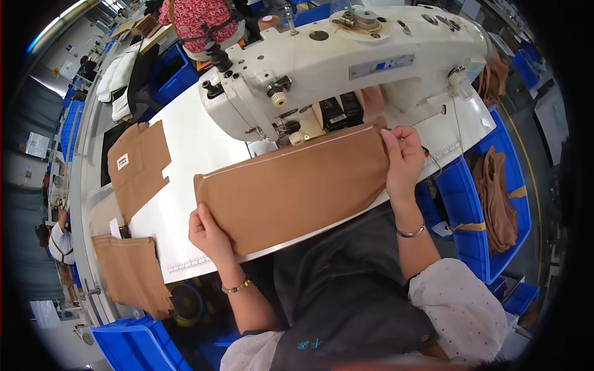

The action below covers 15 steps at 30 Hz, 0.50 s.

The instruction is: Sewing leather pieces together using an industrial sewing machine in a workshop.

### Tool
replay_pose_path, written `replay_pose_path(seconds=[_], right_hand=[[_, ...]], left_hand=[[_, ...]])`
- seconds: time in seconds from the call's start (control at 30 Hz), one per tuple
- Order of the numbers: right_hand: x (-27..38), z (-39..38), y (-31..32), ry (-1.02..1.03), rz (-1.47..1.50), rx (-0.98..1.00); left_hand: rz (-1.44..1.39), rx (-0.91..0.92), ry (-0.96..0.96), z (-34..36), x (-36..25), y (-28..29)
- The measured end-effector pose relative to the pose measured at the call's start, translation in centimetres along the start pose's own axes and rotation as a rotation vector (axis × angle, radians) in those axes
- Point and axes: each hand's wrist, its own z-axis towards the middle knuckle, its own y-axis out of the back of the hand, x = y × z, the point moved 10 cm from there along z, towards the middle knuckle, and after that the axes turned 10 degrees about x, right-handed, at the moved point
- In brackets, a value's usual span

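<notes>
A brown fabric panel (297,191) is stretched between my two hands, with a pale stitched line running along its far edge. My left hand (210,235) pinches its left side. At the upper right corner, my right hand (403,157) grips the cloth between thumb and fingers. Just beyond the panel stands a white sewing machine (346,68); its needle area is near the cloth's far edge, and I cannot tell whether they touch. Under the panel lies the white machine table (192,133).
Left of the machine lie a brown cut piece (141,164) with a white label and another brown piece (127,266) hanging over the edge. Blue bins (461,210) with brown fabric (495,204) stand at right. Another blue bin (139,346) is lower left. A person in red (201,25) sits beyond.
</notes>
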Motion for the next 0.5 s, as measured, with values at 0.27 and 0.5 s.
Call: replay_pose_path(seconds=[0.27,0.5], right_hand=[[7.4,-3.8,-5.1,0.519,-1.010,0.219],[3.6,-16.0,-14.8,0.859,-0.834,0.822]], left_hand=[[0.808,0.118,0.099,-0.7,-1.2,-3.4],[0.669,0.069,0.079,-0.3,0.0,-1.0]])
